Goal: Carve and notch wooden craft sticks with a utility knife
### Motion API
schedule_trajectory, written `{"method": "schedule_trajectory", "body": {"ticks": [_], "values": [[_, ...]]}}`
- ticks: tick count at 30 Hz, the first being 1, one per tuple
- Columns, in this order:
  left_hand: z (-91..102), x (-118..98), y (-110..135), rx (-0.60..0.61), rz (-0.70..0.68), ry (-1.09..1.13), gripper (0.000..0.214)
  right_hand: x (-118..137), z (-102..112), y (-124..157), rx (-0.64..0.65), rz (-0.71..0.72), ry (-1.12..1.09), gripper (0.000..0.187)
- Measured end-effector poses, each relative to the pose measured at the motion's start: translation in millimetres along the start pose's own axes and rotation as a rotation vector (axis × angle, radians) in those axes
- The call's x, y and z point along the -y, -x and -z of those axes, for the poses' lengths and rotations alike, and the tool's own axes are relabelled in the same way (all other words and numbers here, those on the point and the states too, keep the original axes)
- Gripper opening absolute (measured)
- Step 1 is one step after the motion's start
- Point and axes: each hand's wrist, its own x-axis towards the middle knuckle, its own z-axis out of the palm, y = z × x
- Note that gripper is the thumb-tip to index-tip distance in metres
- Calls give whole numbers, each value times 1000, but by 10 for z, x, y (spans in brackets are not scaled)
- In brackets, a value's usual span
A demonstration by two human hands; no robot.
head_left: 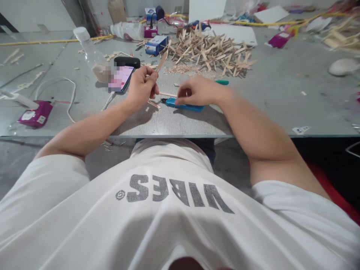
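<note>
My left hand (144, 85) is closed around a flat wooden craft stick (162, 62), which points up and away from me. To its right, my right hand (194, 91) hangs low over the table in a pinch. A second thin craft stick (168, 94) runs up to its fingertips. Right beneath those fingers lie blue-handled nippers (184, 106), dark jaws toward the left; the thumb overlaps the handle, and whether it presses on it is unclear. A short stick piece (154, 104) lies just below my left hand.
Behind my hands spreads a big heap of craft sticks (208, 50), with wood crumbs (182, 70) before it. A phone (125, 78), plastic bottle (90, 52), blue box (156, 45) and purple power block (36, 112) stand leftward. A green-handled tool (222, 82) lies behind my right wrist.
</note>
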Motion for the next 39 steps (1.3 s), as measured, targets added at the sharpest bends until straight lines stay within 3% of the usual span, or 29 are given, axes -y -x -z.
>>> {"method": "schedule_trajectory", "body": {"ticks": [4, 7, 10, 18, 22, 28, 30, 34, 36, 39], "values": [[-13, -7, 12, -9, 4, -21, 30, -214, 99, -104, -205, -149, 28, 27], [-23, -14, 27, 7, 22, -34, 28, -332, 136, -186, -144, -233, 24, 20], [-17, 4, 27, 46, 23, -4, 25, -352, 125, -251, -77, -199, -11, 21], [-7, 89, -4, 83, 1, -15, 32, -461, -26, -516, -91, -144, 16, 39], [-13, 120, -27, 88, 14, 2, 31, -467, -73, -597, -64, -150, -12, 28], [4, 137, -57, 95, 27, -4, 33, -402, 114, -415, -220, -201, -44, 17], [3, 122, -47, 108, 23, 3, 34, -448, 203, -299, -181, -211, -21, 19], [-5, 95, -15, 134, -10, 37, 34, -576, 294, -98, 29, -185, 25, 31], [-4, 106, -15, 138, -13, 27, 38, -615, 301, -43, 49, -200, 54, 35], [4, 162, -47, 143, -11, 10, 44, -636, 318, -6, 43, -202, 70, 24]]}}
